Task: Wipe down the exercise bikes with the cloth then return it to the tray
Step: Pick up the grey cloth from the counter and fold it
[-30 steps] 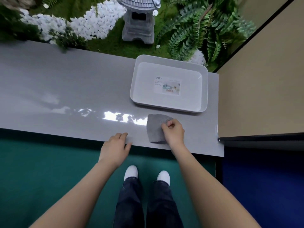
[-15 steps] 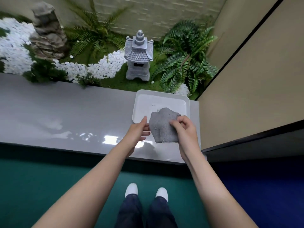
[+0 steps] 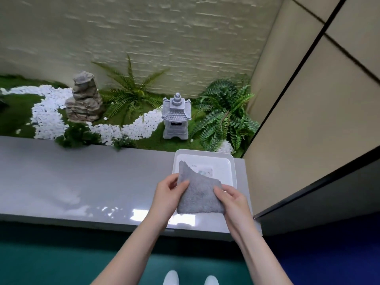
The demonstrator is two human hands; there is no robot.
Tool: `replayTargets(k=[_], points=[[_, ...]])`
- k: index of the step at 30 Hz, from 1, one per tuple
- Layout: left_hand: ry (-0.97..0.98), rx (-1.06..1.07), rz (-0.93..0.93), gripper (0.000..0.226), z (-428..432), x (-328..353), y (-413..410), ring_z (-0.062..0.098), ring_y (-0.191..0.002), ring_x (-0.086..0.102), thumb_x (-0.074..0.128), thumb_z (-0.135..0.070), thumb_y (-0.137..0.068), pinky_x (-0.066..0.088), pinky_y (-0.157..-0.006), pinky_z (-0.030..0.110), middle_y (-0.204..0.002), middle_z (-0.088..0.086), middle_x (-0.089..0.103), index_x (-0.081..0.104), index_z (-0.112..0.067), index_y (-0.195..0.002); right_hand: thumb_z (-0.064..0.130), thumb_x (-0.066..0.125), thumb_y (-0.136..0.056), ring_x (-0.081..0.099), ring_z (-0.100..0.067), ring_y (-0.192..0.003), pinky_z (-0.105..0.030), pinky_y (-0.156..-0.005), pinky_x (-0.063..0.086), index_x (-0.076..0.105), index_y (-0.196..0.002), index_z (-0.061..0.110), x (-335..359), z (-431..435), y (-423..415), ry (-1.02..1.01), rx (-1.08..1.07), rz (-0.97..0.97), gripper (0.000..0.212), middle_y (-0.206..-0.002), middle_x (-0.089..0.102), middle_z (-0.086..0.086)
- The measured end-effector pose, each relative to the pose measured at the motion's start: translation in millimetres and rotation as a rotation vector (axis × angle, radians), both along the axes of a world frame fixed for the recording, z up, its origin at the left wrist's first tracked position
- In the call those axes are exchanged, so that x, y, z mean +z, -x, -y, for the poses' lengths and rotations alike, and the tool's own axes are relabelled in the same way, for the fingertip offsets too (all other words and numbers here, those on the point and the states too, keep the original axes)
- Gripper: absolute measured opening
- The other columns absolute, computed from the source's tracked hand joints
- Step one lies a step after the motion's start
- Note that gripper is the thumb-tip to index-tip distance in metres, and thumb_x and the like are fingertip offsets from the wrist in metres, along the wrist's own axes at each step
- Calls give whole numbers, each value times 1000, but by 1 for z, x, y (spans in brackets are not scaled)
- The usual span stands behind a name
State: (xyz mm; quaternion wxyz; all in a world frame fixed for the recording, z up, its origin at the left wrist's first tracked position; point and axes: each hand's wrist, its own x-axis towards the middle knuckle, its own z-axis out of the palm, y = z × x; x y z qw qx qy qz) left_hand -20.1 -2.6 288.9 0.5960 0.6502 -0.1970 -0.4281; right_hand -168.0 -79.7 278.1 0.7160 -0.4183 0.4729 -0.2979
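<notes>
Squarely between left hand (image 3: 166, 194) and right hand (image 3: 232, 200), grey cloth (image 3: 199, 199), each side in a pinch, partly over tray (image 3: 223, 164).

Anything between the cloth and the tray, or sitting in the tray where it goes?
Nothing visible does. The left hand and right hand grip the cloth, which overlaps the near side of the white tray in this view. The tray floor shows only a printed label; the part behind the cloth is hidden.
</notes>
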Motion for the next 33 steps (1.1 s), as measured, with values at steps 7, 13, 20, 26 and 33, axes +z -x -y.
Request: replayTargets(k=[7,13,20,26,33], points=[[-178,57,561,18,-19,10,-4,9,-66,56,69,-14,-81,38,-60,9,-77,1,60,65,-31,-74,8,67,-84,64,-3,-78,-20,-71,51,62,-80,26,18,-35,-37,544,25,-358,20,-79,69,8],[-87,32,346,25,-25,18,-5,2,-71,58,65,-12,-86,57,-76,38,-89,1,62,67,-17,-110,3,65,-86,66,-2,-76,-14,-69,50,63,-81,17,27,-47,-54,482,66,-240,16,-79,69,4],[-49,14,170,31,-47,17,1,9,-79,63,53,5,-90,58,-62,27,-97,7,66,67,-14,-110,21,75,-80,66,-10,-93,-30,-82,52,64,-87,19,18,-53,-50,316,101,-210,13,-88,70,3],[-46,58,163,31,-62,25,4,9,-83,67,51,4,-90,55,-70,24,-97,0,72,66,-16,-108,5,67,-85,66,-21,-81,-33,-74,50,60,-92,7,15,-48,-50,224,145,-138,10,-91,71,-16],[-319,202,632,22,-105,20,7,0,-87,58,55,-15,-93,42,-75,8,-106,-10,66,67,-21,-111,10,63,-90,67,-12,-78,-22,-63,50,60,-99,9,20,-34,-47,210,349,-67,9,-93,73,-9]])
